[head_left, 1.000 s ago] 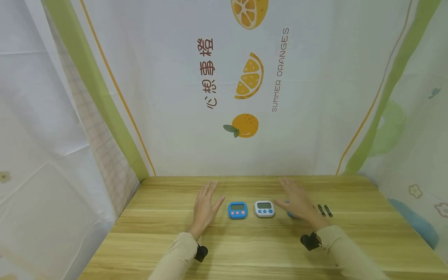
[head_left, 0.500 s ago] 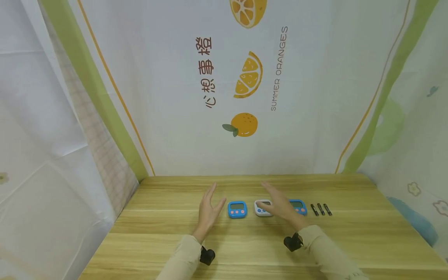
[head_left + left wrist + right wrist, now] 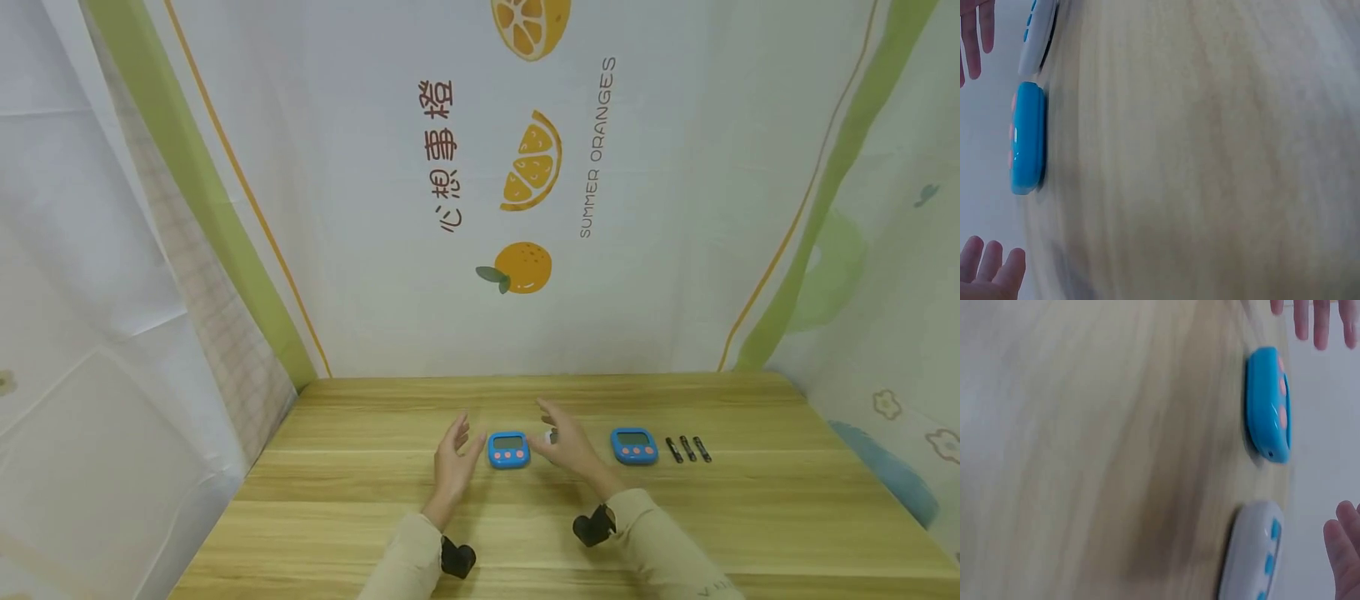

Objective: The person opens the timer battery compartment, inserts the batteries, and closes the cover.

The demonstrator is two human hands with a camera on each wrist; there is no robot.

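Observation:
A blue digital timer with pink buttons lies on the wooden table between the two hands. My left hand hovers just to its left, fingers loosely extended and holding nothing. On its other side my right hand hangs above a white timer with blue buttons, which it mostly hides in the head view. Both wrist views show the blue timer apart from the fingers. Farther right sits a second blue timer, touched by neither hand.
Several small black batteries, side by side, lie right of the second blue timer. A white curtain printed with oranges hangs behind the table's back edge.
My right hand has swept left from over the second blue timer, uncovering it, to above the white one. My left hand has shifted slightly right, toward the first blue timer.

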